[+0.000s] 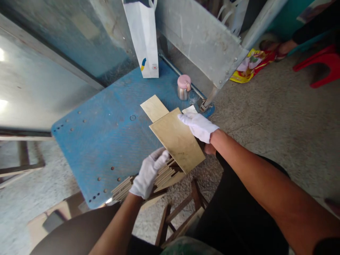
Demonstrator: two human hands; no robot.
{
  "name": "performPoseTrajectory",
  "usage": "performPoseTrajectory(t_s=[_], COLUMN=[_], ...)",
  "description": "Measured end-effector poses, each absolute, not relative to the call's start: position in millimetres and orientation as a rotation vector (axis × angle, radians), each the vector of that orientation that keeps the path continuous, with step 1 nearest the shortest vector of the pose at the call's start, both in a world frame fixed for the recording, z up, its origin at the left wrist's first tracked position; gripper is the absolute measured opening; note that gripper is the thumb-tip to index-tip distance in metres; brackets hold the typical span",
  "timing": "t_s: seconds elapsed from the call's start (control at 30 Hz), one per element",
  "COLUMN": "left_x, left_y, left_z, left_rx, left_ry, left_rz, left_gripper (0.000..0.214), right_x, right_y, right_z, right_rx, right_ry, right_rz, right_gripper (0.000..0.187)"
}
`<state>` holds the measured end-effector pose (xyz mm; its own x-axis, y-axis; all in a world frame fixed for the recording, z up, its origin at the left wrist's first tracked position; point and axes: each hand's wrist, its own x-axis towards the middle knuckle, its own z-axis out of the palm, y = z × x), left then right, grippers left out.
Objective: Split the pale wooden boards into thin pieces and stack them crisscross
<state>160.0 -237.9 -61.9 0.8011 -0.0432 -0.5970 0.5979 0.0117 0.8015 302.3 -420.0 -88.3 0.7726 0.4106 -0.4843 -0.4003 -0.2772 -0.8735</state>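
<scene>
Both my hands wear white gloves. My right hand (198, 126) grips the far edge of a thin tan wooden board (176, 140), fingers curled over it, holding it tilted above the blue table (106, 138). My left hand (149, 172) is closed on the board's near corner, resting over a stack of several similar thin boards (164, 174) at the table's near edge. A second tan board (154, 107) lies flat on the table just beyond the held one.
A white paper bag (143, 37) stands at the table's back. A small steel cup with a pink lid (183, 87) sits near a grey metal panel (202, 39). A wooden stool (183, 216) is below. Red plastic chair (325, 65) and someone's foot at far right.
</scene>
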Motion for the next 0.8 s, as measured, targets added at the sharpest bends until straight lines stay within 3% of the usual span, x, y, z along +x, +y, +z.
performPoseTrajectory(t_s=[0.13,0.37,0.5,0.8], left_x=[207.5,254.1,254.7,232.2], left_y=[-211.1,-227.2,-237.5,-274.7], left_z=[-26.6,5.0,-10.5,-71.0], left_rx=[1.642,1.701,1.750,2.197], left_ry=[0.543,0.577,0.557,0.140], left_rz=[-0.308,-0.857,-0.913,-0.831], left_gripper=[0.073,0.024,0.013,0.031], right_x=[295.5,292.5,291.7,312.0], right_y=[-421.7,-420.4,-425.3,-425.9], right_z=[-76.3,-60.1,-67.2,-63.0], right_rx=[-1.482,-1.508,-1.535,-1.532], right_ry=[0.013,-0.041,-0.087,-0.015], right_rz=[0.825,0.886,0.950,0.771], right_gripper=[0.034,0.038,0.047,0.061])
